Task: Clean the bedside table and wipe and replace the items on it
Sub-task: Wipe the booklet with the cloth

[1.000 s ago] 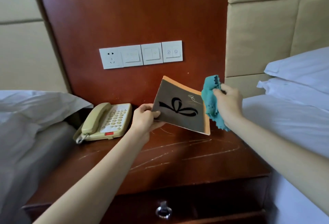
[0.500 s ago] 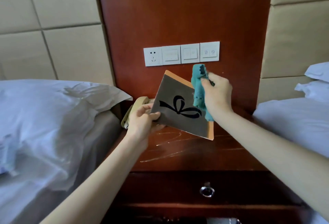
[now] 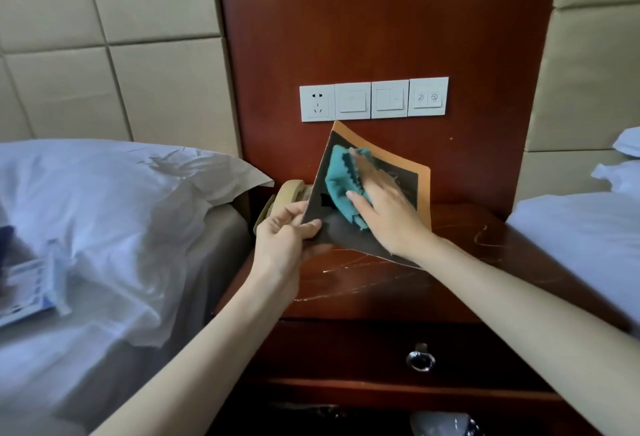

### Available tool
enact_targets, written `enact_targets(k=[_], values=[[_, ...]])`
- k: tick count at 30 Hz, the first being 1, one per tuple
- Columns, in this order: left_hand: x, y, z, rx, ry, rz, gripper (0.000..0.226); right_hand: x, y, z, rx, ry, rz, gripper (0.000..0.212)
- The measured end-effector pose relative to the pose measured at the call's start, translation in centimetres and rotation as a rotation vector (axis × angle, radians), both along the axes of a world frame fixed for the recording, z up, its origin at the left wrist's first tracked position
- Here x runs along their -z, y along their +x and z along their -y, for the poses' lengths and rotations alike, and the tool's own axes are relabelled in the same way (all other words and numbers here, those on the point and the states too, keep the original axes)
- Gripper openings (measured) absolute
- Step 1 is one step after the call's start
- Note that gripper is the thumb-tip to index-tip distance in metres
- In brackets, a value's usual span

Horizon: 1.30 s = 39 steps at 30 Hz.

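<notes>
Two hands work above a dark wooden desk [image 3: 381, 290] with a bed [image 3: 104, 227] on its left. The person's left hand [image 3: 287, 231] pinches the near left corner of a card [image 3: 341, 236], thumb on top and fingers curled beneath. Their right hand [image 3: 384, 207] lies flat with fingers straight, pressing a teal cloth [image 3: 341, 179] against the card's dark face.

The card is held tilted in the air over the far left part of the desk, its orange-edged top bowing back. It looks light, thin and bendy, and would likely crease under a hard push. Gripping an edge with support behind would suit it. The cloth is soft and bunched.

A beige phone [image 3: 291, 189] sits behind the card, mostly hidden. Cloth and hand cover most of the card's black design. Blurred papers [image 3: 27, 273] on the bed cannot be read. Something below the drawer [image 3: 346, 349] is cut off.
</notes>
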<state>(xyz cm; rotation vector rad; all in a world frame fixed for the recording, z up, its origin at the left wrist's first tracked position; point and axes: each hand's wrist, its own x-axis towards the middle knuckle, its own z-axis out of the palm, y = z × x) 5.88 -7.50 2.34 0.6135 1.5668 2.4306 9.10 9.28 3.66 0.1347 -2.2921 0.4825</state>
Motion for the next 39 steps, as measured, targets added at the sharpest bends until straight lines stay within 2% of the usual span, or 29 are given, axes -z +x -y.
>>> enact_targets(k=[3,7,9,12,14,21,22,26,29,31,35,39], values=[[0.4,0.4,-0.1,0.013,0.032,0.010,0.032,-0.6,0.1,-1.7,0.112,-0.127,0.056,0.052],[0.7,0.6,-0.4,0.018,0.035,0.003,0.029,-0.8,1.2,-1.9,0.168,-0.276,0.041,0.029],[0.5,0.6,-0.9,0.017,0.038,0.007,0.029,-0.5,1.5,-0.6,0.135,-0.252,0.055,0.026],[0.2,0.5,-1.1,0.010,0.049,0.028,0.029,0.1,1.6,0.6,0.044,-0.072,0.077,0.045],[0.3,0.6,-1.1,0.010,0.051,0.031,0.029,-0.3,1.6,0.3,0.039,-0.051,0.104,0.051],[0.5,0.9,-0.5,-0.019,0.084,0.015,0.029,-1.8,1.4,-3.5,0.264,-0.248,0.075,0.010],[0.5,0.8,-0.4,-0.026,0.093,0.013,0.029,-1.7,1.6,-3.9,0.267,-0.261,0.055,0.010],[0.2,0.3,-0.6,-0.058,0.105,0.027,0.024,0.2,2.7,-2.5,0.103,-0.285,0.104,0.017],[0.3,0.0,-0.7,-0.077,0.137,0.061,0.024,1.4,3.1,-1.0,-0.070,-0.173,0.144,0.054],[0.4,0.0,-0.8,-0.059,0.141,0.054,0.024,1.1,3.1,-1.2,-0.079,-0.142,0.099,0.061],[0.2,0.3,-0.8,-0.035,0.141,0.038,0.022,-0.2,2.7,-2.4,0.101,-0.247,-0.029,0.029],[0.6,0.7,-0.7,-0.047,0.169,0.049,0.023,-0.6,2.4,-2.9,0.158,-0.371,-0.046,0.015]])
